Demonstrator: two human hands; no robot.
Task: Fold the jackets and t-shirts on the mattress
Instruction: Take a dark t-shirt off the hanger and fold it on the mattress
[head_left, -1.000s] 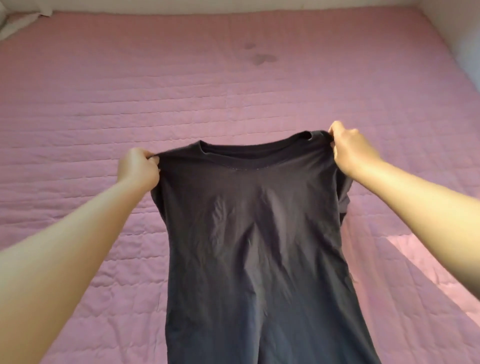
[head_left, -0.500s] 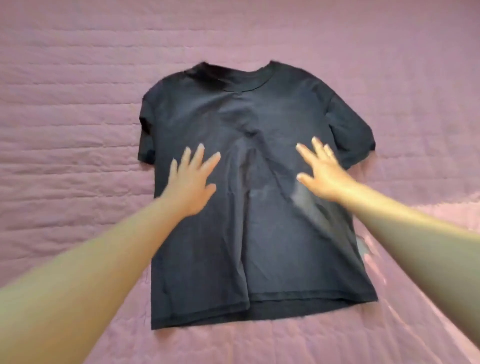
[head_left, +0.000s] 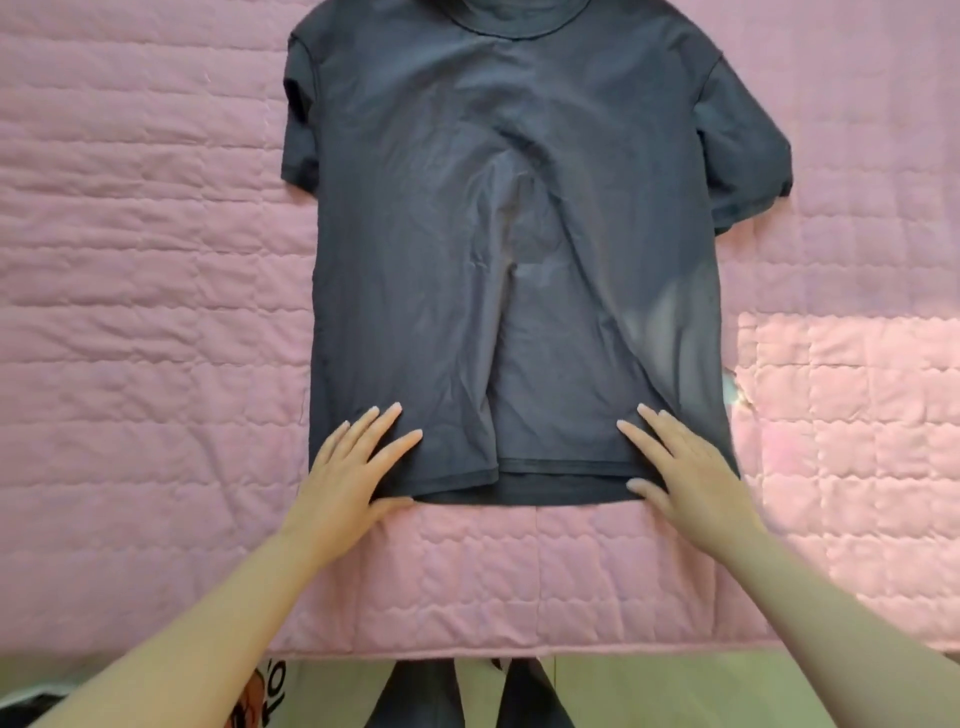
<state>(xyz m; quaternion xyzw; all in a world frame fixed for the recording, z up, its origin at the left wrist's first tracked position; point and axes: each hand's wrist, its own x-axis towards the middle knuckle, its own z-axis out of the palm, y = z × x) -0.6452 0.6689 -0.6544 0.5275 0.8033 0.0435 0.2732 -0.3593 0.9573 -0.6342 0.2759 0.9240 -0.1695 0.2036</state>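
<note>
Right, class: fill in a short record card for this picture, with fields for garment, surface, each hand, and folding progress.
garment: dark t-shirt, spread flat, neck away from the person
surface: pink quilted mattress cover
left hand: open, flat on the hem near the left corner
right hand: open, flat on the hem near the right corner
creases: a ridge up the middle
folding progress: no fold made yet

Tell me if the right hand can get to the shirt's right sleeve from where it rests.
Probably yes: the right hand lies flat at the t-shirt hem, and nothing lies between it and the sleeve.
</note>
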